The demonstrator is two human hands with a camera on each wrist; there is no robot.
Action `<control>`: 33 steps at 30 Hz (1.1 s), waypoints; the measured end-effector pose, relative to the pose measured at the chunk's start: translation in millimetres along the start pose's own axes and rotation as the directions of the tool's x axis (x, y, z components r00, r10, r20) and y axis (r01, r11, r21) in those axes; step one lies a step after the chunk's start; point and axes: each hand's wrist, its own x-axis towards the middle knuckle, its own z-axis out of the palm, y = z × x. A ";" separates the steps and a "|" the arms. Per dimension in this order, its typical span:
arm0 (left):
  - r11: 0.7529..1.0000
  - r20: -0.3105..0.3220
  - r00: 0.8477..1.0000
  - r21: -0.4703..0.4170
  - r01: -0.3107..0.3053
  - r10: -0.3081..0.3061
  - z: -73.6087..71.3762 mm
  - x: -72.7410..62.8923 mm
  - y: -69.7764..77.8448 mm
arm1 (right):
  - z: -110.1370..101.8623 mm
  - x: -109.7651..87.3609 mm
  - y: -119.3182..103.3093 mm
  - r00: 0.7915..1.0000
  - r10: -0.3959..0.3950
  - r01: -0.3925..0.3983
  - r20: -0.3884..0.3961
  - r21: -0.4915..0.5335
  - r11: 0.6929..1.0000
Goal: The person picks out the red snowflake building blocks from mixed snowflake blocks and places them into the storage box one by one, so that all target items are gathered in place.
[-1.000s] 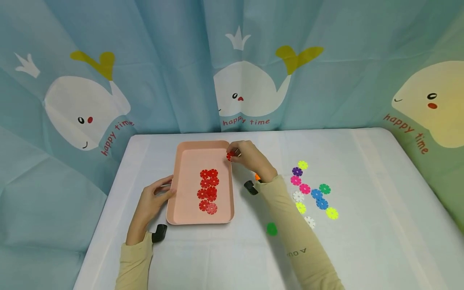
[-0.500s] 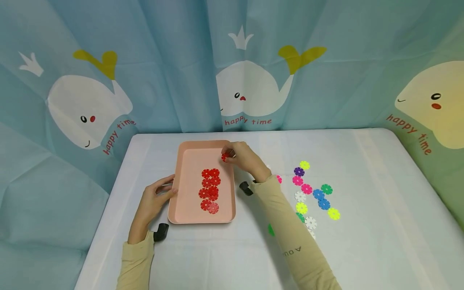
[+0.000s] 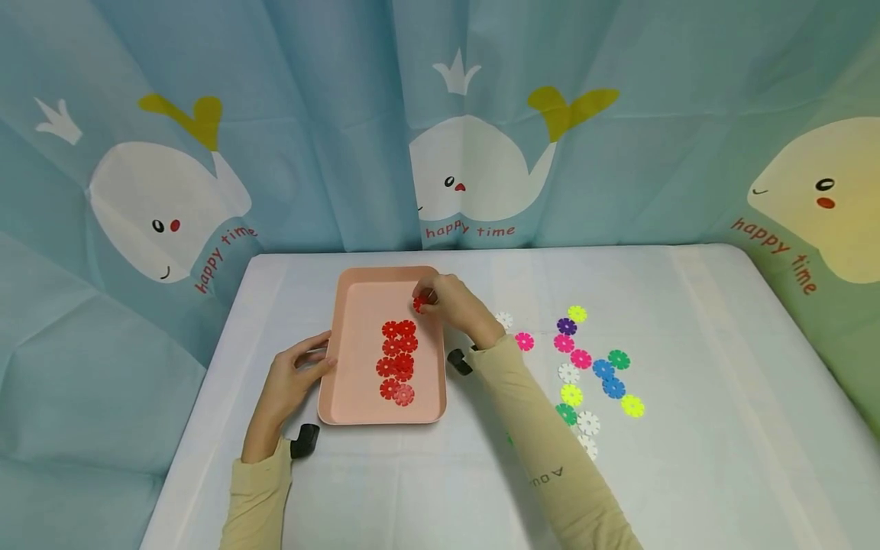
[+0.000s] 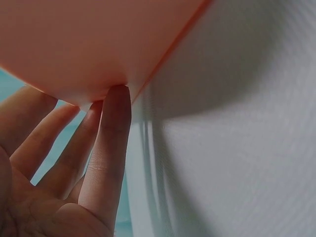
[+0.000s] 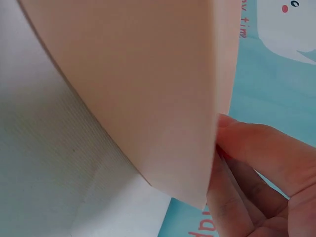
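Over the far right part of the pink tray point(image 3: 341, 305), my right hand point(image 3: 450, 302) pinches a red notched disc point(image 3: 418, 305) between thumb and fingers. In the right wrist view the tray wall point(image 5: 148, 98) stands in front of my right fingertips and hides most of the disc. My left hand point(image 3: 289, 386) holds the tray's left rim, and in the left wrist view one finger point(image 4: 111, 143) presses on its outer wall. Several red discs point(image 3: 392, 346) lie in the tray in a double column, some overlapping; the nearest one point(image 3: 404, 395) is paler.
Several loose discs lie on the white-covered table point(image 3: 715, 367) to the right, among them a purple disc point(image 3: 567, 327), blue disc point(image 3: 614, 387), yellow disc point(image 3: 633, 406) and white disc point(image 3: 587, 423). My right forearm crosses over part of this side. A patterned curtain point(image 3: 309, 183) hangs behind the table.
My right hand has moved left and slightly nearer with the red disc, from the tray's right rim to over its inside. My left hand stays on the tray.
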 end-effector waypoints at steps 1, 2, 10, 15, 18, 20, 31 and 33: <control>1.000 0.000 1.000 0.001 0.002 -0.002 0.0 -0.1 -0.1 | 1.0 0.3 0.0 1.000 -0.004 0.004 0.000 0.000 1.000; 1.000 0.000 1.000 0.003 0.005 -0.005 -0.1 -0.2 -0.3 | 1.6 0.6 -0.2 1.000 -0.006 0.006 0.000 0.004 1.000; 1.000 -0.003 1.000 0.004 0.002 -0.002 -0.9 -0.3 -0.7 | 7.0 5.0 -0.9 1.000 -0.014 0.014 0.009 0.003 1.000; 1.000 -0.006 1.000 0.009 -0.004 0.004 -1.2 0.3 -0.2 | 9.4 6.3 -0.8 1.000 -0.008 0.008 0.022 -0.012 1.000; 1.000 -0.006 1.000 0.008 -0.004 0.004 -1.2 0.5 -0.9 | 10.1 6.4 -1.7 1.000 -0.001 0.001 0.028 -0.005 1.000; 1.000 -0.006 1.000 0.006 -0.005 0.005 -1.3 0.5 -1.0 | 10.3 6.3 -2.2 0.999 0.001 -0.001 0.034 0.002 1.000; 0.999 0.000 1.000 -0.027 0.017 -0.017 -0.5 -1.0 3.5 | 11.6 6.7 -1.0 0.999 -0.015 0.016 0.050 -0.016 1.000; 0.999 0.000 1.000 -0.028 0.019 -0.019 -1.0 -1.2 4.0 | 12.3 6.8 -0.9 0.998 -0.021 0.022 0.056 -0.022 1.000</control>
